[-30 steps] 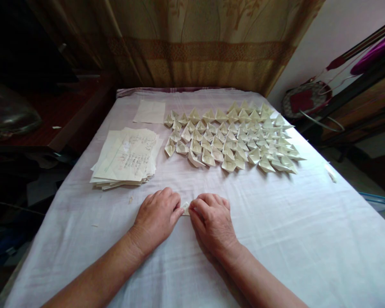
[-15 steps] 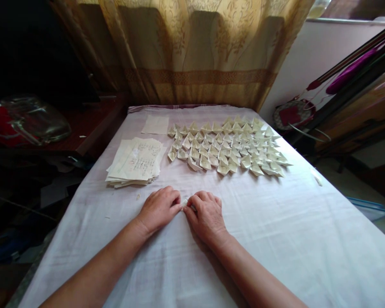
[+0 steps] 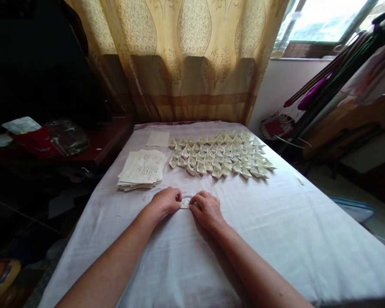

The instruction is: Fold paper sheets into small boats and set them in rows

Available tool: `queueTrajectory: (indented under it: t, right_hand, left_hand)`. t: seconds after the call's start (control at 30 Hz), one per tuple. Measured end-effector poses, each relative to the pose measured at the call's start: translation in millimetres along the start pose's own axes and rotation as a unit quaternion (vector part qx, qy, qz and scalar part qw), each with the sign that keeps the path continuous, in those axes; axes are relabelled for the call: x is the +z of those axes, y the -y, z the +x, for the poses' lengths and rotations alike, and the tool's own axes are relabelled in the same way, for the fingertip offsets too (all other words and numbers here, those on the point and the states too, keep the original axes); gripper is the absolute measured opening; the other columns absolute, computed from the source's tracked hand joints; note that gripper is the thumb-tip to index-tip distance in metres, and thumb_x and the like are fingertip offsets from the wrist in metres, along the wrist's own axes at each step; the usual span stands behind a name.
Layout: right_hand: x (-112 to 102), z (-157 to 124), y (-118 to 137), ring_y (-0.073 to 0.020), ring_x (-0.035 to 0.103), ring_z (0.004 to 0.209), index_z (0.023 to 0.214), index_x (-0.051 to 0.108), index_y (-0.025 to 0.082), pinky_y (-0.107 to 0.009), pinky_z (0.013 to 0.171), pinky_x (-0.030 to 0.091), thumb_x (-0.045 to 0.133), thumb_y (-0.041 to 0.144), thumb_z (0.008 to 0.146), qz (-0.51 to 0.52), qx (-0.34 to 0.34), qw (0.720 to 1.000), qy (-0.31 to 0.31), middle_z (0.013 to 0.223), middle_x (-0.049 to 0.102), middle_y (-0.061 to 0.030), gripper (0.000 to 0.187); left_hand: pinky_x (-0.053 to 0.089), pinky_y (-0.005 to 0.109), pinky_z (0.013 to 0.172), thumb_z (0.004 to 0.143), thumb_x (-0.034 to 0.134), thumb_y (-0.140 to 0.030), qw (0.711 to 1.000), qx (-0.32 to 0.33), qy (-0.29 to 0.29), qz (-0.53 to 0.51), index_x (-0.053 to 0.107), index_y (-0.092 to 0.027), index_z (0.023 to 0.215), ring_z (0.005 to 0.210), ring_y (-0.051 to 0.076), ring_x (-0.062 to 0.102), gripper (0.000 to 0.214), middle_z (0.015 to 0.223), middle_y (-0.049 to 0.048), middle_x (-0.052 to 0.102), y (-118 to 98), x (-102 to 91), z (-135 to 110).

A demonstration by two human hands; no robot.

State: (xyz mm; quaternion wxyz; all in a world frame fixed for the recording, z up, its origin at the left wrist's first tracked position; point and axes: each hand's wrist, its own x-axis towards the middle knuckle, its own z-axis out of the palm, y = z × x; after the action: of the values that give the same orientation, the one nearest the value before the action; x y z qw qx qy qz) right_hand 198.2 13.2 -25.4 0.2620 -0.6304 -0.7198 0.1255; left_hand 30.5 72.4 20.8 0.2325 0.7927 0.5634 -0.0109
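Observation:
A small folded piece of paper (image 3: 185, 203) lies low over the white cloth, held between both hands. My left hand (image 3: 167, 199) is closed on its left end, thumb and fingers pinched together. On the opposite end my right hand (image 3: 208, 208) pinches the paper, its fingers curled and hiding part of it. Beyond the hands stand many folded paper boats (image 3: 217, 159), packed in rows. To their left is a stack of paper sheets (image 3: 142, 169) with handwriting on the top one, and a single square sheet (image 3: 158, 138) lies behind that stack.
The white cloth (image 3: 259, 239) covers the table. A dark red side table (image 3: 111, 141) at the left bears a glass jar (image 3: 71, 139) and a red packet (image 3: 40, 143). A patterned curtain (image 3: 192, 81) hangs behind. A small white scrap (image 3: 299, 178) lies near the right edge.
The camera has tilted up, showing more curtain and the window. My hands have moved slightly apart, and more of the folded paper shows between them.

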Motion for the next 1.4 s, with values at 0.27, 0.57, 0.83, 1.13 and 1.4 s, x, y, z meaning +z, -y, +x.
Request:
queueTrajectory:
  t: [0.27, 0.57, 0.83, 1.13, 1.4]
  right_hand:
    - [-0.9, 1.3, -3.1, -0.0202, 0.062, 0.094, 0.083, 0.074, 0.025, -0.033, 0.081, 0.036, 0.07, 0.021, 0.083, 0.006, -0.02, 1.0, 0.002, 0.092, 0.07, -0.0014, 0.005]
    - [1.2, -7.7, -5.2, -0.021, 0.06, 0.1, 0.094, 0.072, 0.023, -0.035, 0.09, 0.036, 0.068, 0.022, 0.086, 0.046, -0.049, 0.998, -0.01, 0.103, 0.07, -0.0038, 0.01]
    - [-6.0, 11.4, 12.3, -0.0188, 0.063, 0.081, 0.082, 0.071, 0.02, -0.028, 0.073, 0.042, 0.068, 0.019, 0.081, 0.089, 0.024, 0.994, 0.054, 0.083, 0.071, -0.0036, 0.003]
    - [5.2, 51.7, 24.9, -0.0122, 0.053, 0.052, 0.072, 0.069, 0.018, -0.022, 0.05, 0.035, 0.06, 0.038, 0.086, 0.238, 0.085, 0.961, 0.114, 0.057, 0.063, 0.0003, 0.026]
    - [22.9, 51.4, 14.7, -0.0094, 0.048, 0.052, 0.064, 0.061, 0.018, -0.02, 0.053, 0.033, 0.052, 0.036, 0.093, 0.268, -0.076, 0.959, 0.052, 0.056, 0.058, 0.0018, 0.035]
  left_hand:
    - [0.047, 0.032, 0.079, 0.08, 0.062, -0.033, 0.996, -0.051, -0.074, -0.002, 0.069, -0.022, 0.084, 0.095, 0.025, 0.066, 0.013, 0.098, 0.007, 0.07, -18.0, 11.2, -13.9]
    - [0.044, 0.035, 0.089, 0.083, 0.06, -0.02, 0.989, 0.005, -0.126, -0.076, 0.059, -0.021, 0.084, 0.098, 0.023, 0.062, 0.001, 0.098, 0.005, 0.066, -14.0, 28.8, -19.2]
    - [0.046, 0.025, 0.066, 0.084, 0.057, -0.03, 0.947, 0.044, -0.157, -0.276, 0.056, -0.021, 0.081, 0.068, 0.015, 0.061, 0.009, 0.074, -0.0021, 0.063, 18.0, 32.4, -17.7]
    - [0.047, 0.024, 0.07, 0.072, 0.073, -0.039, 0.827, 0.057, -0.206, -0.521, 0.055, -0.019, 0.074, 0.07, 0.013, 0.057, 0.027, 0.073, -0.0023, 0.058, 37.4, 22.3, -4.4]
    - [0.046, 0.022, 0.054, 0.069, 0.078, -0.045, 0.78, -0.013, -0.084, -0.62, 0.061, -0.016, 0.083, 0.055, 0.009, 0.053, 0.036, 0.063, -0.0047, 0.057, 43.9, 17.5, -2.9]
